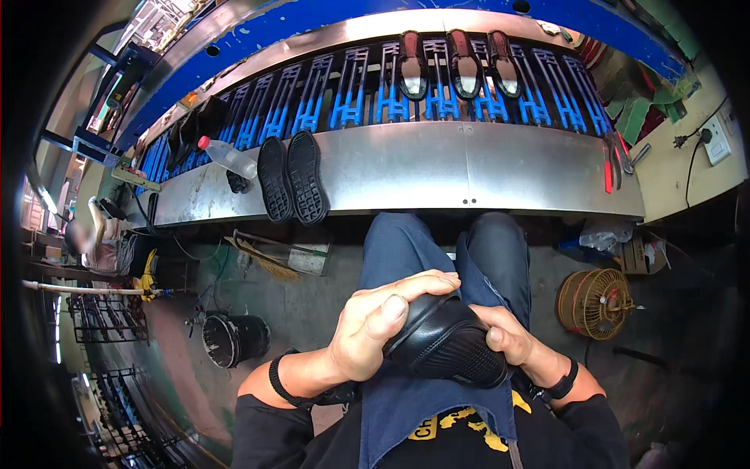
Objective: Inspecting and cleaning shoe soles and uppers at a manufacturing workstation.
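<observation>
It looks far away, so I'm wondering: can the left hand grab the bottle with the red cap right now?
Probably not yet: the left hand is busy holding the black shoe, and the bottle lies farther off on the metal bench, with the black soles partly between.

I lose some fingers of the right hand (516, 341) behind the black shoe (453, 344), itself partly covered by the left hand (373, 322). I cannot identify the small dark item (237, 182) toward the left edge of the metal bench (391, 168). My view's lower edge crops the black shirt (269, 434).
</observation>
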Motion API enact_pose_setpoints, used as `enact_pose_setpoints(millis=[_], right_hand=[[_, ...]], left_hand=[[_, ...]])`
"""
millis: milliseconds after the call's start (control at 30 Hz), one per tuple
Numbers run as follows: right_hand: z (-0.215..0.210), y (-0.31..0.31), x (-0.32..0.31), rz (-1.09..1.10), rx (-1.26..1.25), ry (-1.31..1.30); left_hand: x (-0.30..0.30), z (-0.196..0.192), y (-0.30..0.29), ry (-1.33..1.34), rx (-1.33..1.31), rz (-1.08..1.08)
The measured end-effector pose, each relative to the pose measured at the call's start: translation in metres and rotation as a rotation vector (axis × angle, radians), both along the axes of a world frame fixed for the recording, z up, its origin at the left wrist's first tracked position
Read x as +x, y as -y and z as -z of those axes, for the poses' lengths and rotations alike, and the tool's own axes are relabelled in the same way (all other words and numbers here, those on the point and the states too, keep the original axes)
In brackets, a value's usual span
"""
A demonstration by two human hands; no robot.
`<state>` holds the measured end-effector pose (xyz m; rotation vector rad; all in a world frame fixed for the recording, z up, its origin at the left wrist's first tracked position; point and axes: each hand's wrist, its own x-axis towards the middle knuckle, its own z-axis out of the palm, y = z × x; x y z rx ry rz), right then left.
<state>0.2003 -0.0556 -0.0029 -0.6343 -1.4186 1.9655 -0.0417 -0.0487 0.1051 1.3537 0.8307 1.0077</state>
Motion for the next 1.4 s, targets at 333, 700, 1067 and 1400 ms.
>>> enact_pose_setpoints(millis=[333,700,1067,1400], right_hand=[[0.004,0.007,0.009,-0.004,-0.067,-0.008],[0.003,0.004,0.018,0.027,-0.16,-0.07],[0.01,0.0,0.011,0.323,-0.69,-0.66],[0.01,-0.001,0.013,0.199,-0.659,-0.658]], left_hand=[[0.001,-0.02,0.02,-0.29,0.356,0.055],[0.037,0.026,0.017,-0.389,0.66,-0.269],[0.039,0.016,-0.016,-0.394,0.515,-0.04],[0.013,0.002,-0.034,-0.252,0.199,0.165]])
